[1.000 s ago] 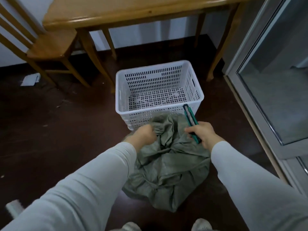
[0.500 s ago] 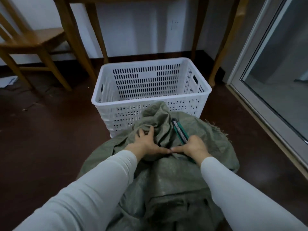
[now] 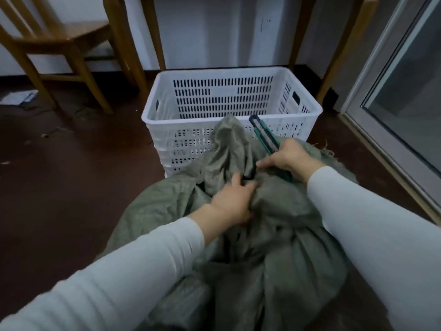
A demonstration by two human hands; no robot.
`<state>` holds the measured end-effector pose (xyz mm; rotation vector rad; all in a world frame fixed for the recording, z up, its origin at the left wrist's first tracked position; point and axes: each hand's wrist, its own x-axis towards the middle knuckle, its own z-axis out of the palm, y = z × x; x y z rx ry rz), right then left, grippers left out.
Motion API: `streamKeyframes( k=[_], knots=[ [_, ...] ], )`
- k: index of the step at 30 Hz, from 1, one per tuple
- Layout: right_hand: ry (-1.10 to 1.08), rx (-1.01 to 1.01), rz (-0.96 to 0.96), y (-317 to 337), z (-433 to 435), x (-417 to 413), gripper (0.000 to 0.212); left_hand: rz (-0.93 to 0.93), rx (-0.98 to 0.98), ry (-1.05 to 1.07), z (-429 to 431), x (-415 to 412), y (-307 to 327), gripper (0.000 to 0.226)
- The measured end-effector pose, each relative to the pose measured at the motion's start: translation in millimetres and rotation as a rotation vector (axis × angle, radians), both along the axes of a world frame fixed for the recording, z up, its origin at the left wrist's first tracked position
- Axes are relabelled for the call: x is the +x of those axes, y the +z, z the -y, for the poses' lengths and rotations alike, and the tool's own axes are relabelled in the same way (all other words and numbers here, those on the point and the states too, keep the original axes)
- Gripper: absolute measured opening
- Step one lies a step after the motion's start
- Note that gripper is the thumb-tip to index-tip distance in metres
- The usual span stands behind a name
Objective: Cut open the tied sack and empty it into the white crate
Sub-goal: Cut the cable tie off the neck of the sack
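L hand (image 3: 235,203) is clenched on the bunched neck of the green sack (image 3: 274,235), fingers pinching the fabric just below a dark tie (image 3: 249,175), & the R hand (image 3: 286,158) grips a green utility knife (image 3: 263,137) w/ its far end angled up-left toward the crate; blade itself too blurry to tell if it's out. Sack sits on the dark floor (image 3: 71,175) btwn the white-sleeved arms, its gathered top standing up against the near wall of the white crate (image 3: 305,115), which looks empty. Wooden chair (image 3: 59,44) behind-left, table legs (image 3: 126,44) behind the crate, glass door (image 3: 405,91) on the right.
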<state>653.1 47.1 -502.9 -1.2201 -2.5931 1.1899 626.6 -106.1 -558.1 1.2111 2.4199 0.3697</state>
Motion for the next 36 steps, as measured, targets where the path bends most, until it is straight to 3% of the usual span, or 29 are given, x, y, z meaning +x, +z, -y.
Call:
streamKeyframes(
  k=[2,6,8,11,14,15,17,19,21,24,27,30,33,36],
  knots=[
    [-0.033,0.153,-0.055,11,1,13,0.039,0.096,0.16,0.22,-2,-22,1,0.039],
    [-0.298,0.537,-0.225,20,-5,44,0.035,0.433,0.224,0.497,7,-61,17,0.04],
    [-0.462,0.448,-0.278,14,-12,50,0.039,0.453,0.238,0.533,12,-70,17,0.042],
    [-0.605,-0.044,-0.459,-4,-13,48,0.034,0.338,0.178,0.504,20,-69,15,0.042],
    [-0.606,-0.498,-0.564,-16,-4,37,0.038,-0.193,-0.02,0.33,31,-58,21,0.056],
    [-0.586,-0.595,-0.576,-17,2,30,0.042,-0.429,0.018,0.221,35,-55,23,0.065],
    [-0.522,-0.766,-0.622,-16,11,11,0.051,-0.812,0.333,-0.193,40,-50,27,0.063],
    [-0.409,-0.905,-0.604,-9,22,-8,0.061,-0.832,0.516,-0.698,41,-41,27,0.048],
    [-0.243,-0.94,-0.519,-1,32,-21,0.046,-0.696,0.388,-0.855,40,-33,25,0.057],
    [-0.043,-0.866,-0.507,17,38,-28,0.013,-0.628,-0.013,-0.616,33,-26,21,0.114],
    [-0.007,-0.806,-0.612,28,30,-27,0.016,-0.631,-0.223,-0.37,27,-30,15,0.135],
    [-0.134,-0.557,-0.576,15,21,-16,0.029,-0.394,-0.286,-0.087,28,-44,11,0.132],
    [-0.139,-0.274,-0.364,-14,18,6,0.02,-0.33,-0.3,0.055,40,-58,1,0.116],
    [-0.122,-0.295,-0.296,-46,21,21,0.037,-0.325,-0.358,0.143,48,-72,0,0.092]
  ],
)
